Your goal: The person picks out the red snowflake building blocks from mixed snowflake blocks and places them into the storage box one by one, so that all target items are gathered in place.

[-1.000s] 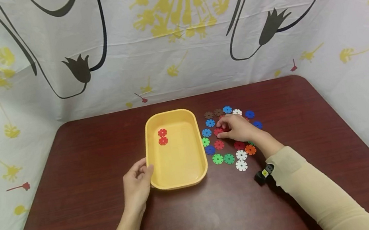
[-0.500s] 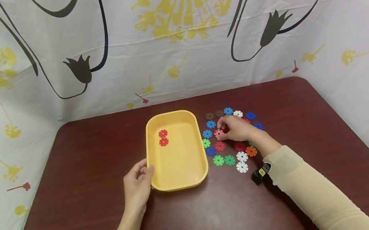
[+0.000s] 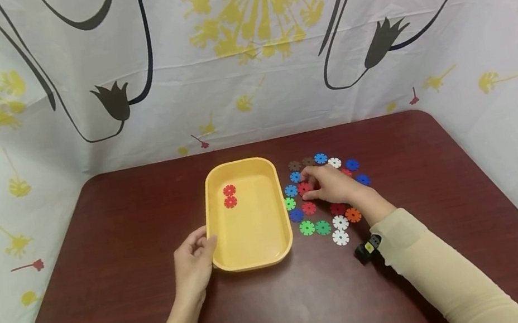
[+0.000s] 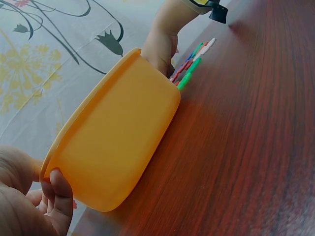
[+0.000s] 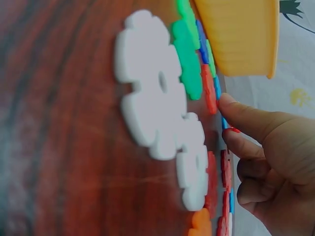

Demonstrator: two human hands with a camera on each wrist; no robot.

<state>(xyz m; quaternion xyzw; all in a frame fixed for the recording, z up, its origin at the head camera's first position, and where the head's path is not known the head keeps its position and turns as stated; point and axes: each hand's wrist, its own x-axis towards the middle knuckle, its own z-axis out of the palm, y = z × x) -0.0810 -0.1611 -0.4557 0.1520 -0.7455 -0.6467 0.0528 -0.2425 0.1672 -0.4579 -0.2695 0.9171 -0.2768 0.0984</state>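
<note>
A yellow tray (image 3: pixel 250 236) stands mid-table, with two red notched discs (image 3: pixel 230 196) lying inside at its upper left. My left hand (image 3: pixel 194 259) grips the tray's left rim; in the left wrist view the fingers (image 4: pixel 60 189) press its outer wall. To the right of the tray, my right hand (image 3: pixel 336 183) reaches over loose discs. Its thumb and index finger close around a red notched disc (image 3: pixel 304 188). In the right wrist view only a sliver of red disc (image 5: pixel 235 130) shows by the index fingertip. The palm hides some discs beneath it.
Several notched plastic discs lie flat right of the tray: green discs (image 3: pixel 322 227), white discs (image 3: pixel 340 237), an orange disc (image 3: pixel 353 215), blue discs (image 3: pixel 362 180) and brown discs (image 3: pixel 294 166). A patterned cloth (image 3: pixel 228 93) rises behind the dark wooden table (image 3: pixel 104 276).
My right hand has shifted slightly left, the red disc at its fingertips moving with it. The left hand stays on the tray rim. The whole head view has drifted slightly.
</note>
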